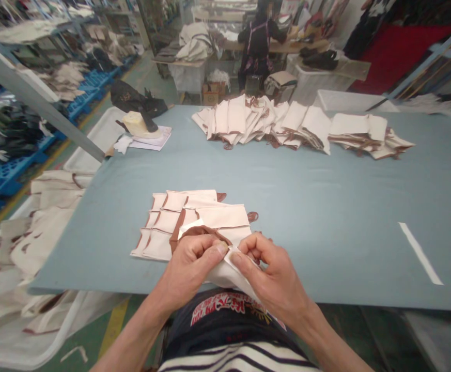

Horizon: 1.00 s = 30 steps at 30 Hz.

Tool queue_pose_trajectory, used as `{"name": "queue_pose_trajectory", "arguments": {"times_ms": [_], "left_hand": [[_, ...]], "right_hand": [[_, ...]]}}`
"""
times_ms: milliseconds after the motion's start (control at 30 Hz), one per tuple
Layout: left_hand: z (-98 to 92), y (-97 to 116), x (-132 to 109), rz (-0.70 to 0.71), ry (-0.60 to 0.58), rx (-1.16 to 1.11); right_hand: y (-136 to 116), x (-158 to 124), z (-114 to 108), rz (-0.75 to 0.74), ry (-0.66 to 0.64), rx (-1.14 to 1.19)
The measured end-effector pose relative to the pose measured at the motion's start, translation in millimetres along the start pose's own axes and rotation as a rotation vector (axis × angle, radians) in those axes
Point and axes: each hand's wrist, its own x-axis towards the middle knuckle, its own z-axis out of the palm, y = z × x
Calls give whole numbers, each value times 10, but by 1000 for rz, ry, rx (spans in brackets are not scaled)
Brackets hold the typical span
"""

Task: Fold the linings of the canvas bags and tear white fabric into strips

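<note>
Low centre of the frame, both my hands come together, and it's fingertip work! My left forearm slants up from the lower left, the left hand (192, 261) with its back towards me, index finger bent, thumb laid over and pointing right. From the lower right rises the other forearm, and here's the right hand (269, 263), fingers curled under, thumb stretched out to the upper left. Both are closed in a pinch, gripping the cream cloth piece (225, 276) at its edge, the two thumb tips just beside each other.

And the piece itself? Right between my fingers, its pale body sagging below them towards the table's near edge, over my dark apron (210, 330). A small white flap (231, 253) shows at the very pinch, by the right thumb. Brown fabric (205, 231) arcs just above my left fingers; whether it belongs to the held piece, I can't tell.

Just beyond, left of centre, lie overlapping folded cloth pieces (163, 222) on the blue-grey table (318, 206). Over on the right side, well apart, one white strip (421, 253) lies aslant.
</note>
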Motion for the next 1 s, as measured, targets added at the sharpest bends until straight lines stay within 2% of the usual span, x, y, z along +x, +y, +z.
{"name": "queue_pose_trajectory", "arguments": {"times_ms": [167,500,1000], "left_hand": [[12,13,3,4,-2,7],[16,12,-9,-12,-7,-26],[10,16,-1,5,21,14]], "right_hand": [[27,2,-22,43,-69,94],[0,-46,-50,-128,-32,34],[-1,6,33,41,9,63]]}}
